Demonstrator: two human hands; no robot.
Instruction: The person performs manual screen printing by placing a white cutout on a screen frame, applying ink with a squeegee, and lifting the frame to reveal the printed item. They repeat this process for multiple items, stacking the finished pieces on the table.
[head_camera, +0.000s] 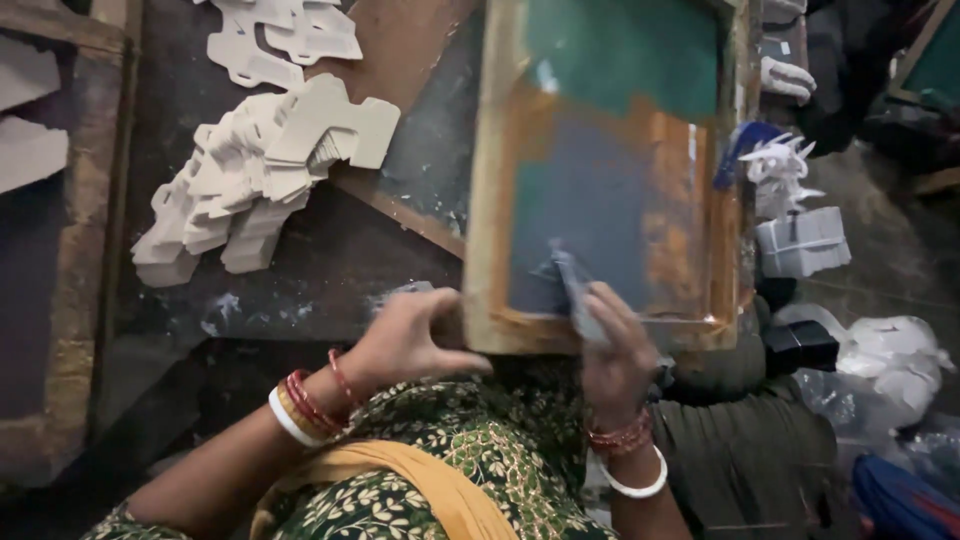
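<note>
- At the upper left of the frame, a fanned heap of pale die-cut cardboard blanks (262, 170) lies on the dark, paint-spattered work table (320, 270), well apart from the frame; more blanks sit at the top edge.
- At lower centre-left, the person's left hand (405, 340), wrist ringed with red and white bangles, closes its grip on the near left corner of the wooden-framed printing screen (487, 200), thumb along the frame's underside, seemingly to steady it.
- The screen fills the upper centre, its green mesh patched with a bluish panel and orange-brown stains, its near edge just above the person's green floral garment.
- At centre-right, the right hand (615, 355) is clenched around a small grey-blue squeegee blade (575, 290), pressed onto the mesh near the lower edge of the frame.
- At the right edge, white shaped pieces (780, 165) and a stack of pale grey folded cartons (803, 242) rest beside the screen; crumpled clear plastic bags (890, 365) lie lower right.
</note>
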